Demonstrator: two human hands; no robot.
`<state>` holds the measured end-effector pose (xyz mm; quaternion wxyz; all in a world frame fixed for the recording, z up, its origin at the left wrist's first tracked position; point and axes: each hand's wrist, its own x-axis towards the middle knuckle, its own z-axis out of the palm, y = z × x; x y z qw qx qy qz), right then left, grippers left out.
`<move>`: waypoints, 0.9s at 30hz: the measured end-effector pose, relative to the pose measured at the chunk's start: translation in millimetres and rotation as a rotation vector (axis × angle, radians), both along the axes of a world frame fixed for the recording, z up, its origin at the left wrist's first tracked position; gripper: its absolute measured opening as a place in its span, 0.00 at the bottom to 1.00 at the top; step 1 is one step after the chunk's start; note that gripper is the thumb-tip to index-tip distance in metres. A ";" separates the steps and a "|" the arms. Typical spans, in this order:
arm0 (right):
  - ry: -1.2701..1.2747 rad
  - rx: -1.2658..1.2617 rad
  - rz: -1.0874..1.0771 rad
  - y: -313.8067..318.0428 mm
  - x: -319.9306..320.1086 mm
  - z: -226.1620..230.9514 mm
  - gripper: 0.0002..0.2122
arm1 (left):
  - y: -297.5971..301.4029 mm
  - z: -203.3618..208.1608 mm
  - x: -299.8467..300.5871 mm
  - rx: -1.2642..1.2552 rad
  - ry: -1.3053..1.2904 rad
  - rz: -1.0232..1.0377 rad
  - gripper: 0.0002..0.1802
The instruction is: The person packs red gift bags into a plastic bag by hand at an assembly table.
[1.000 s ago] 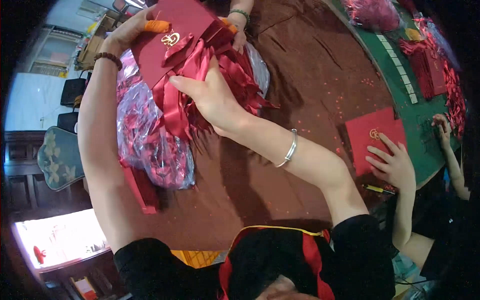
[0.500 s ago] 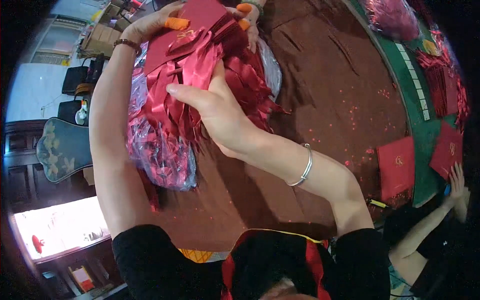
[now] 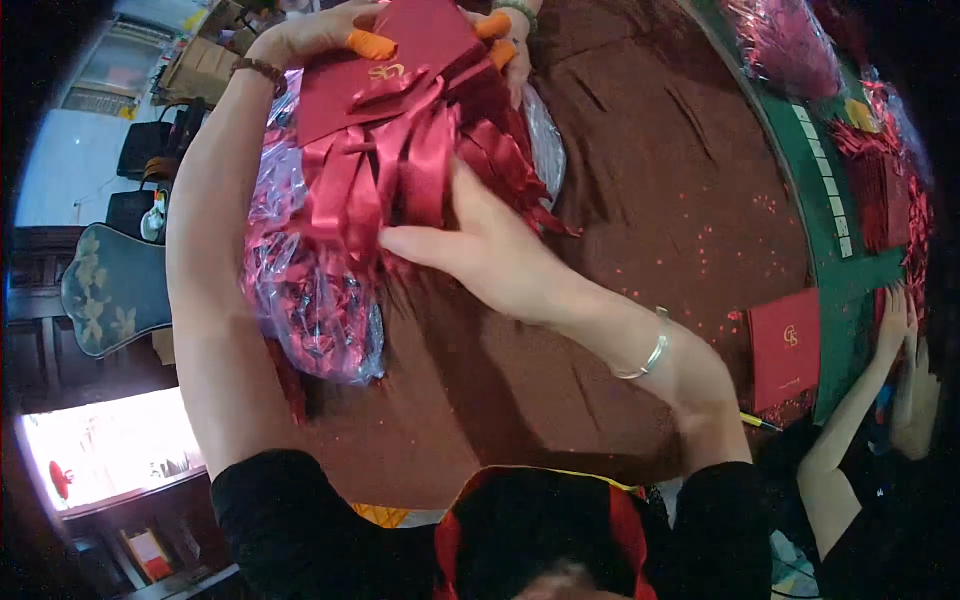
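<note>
At the far edge, my left hand (image 3: 315,38), an orange cover on one fingertip, grips the left side of a stack of red folders (image 3: 345,95) with gold lettering. Shiny red ribbons (image 3: 385,175) hang from the stack's near edge. My right hand (image 3: 490,245) has these ribbons between its thumb and its other fingers, which are partly hidden under them. Another person's hand (image 3: 515,65), with orange fingertip covers, holds the stack's right side. Beneath and beside the stack lies a clear plastic bag (image 3: 320,330) with red ribbons in it.
The table has a brown cloth (image 3: 640,300) scattered with red specks. At right, a red folder (image 3: 785,350) lies by a yellow pen (image 3: 760,422). Beyond are a green strip (image 3: 835,310) and a folder stack (image 3: 880,205). A co-worker's hands (image 3: 905,330) are at the far right.
My right hand has moved right and nearer to me along the ribbons, which now hang straighter. The co-worker at right has moved a folder away from beside the lone one.
</note>
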<state>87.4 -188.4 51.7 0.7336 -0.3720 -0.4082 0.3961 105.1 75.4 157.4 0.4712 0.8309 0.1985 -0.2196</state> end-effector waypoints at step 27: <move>-1.026 0.067 -0.619 41.3 79.1 6.9 0.16 | 0.9 -10.6 -2.5 0.725 -0.153 -0.255 0.36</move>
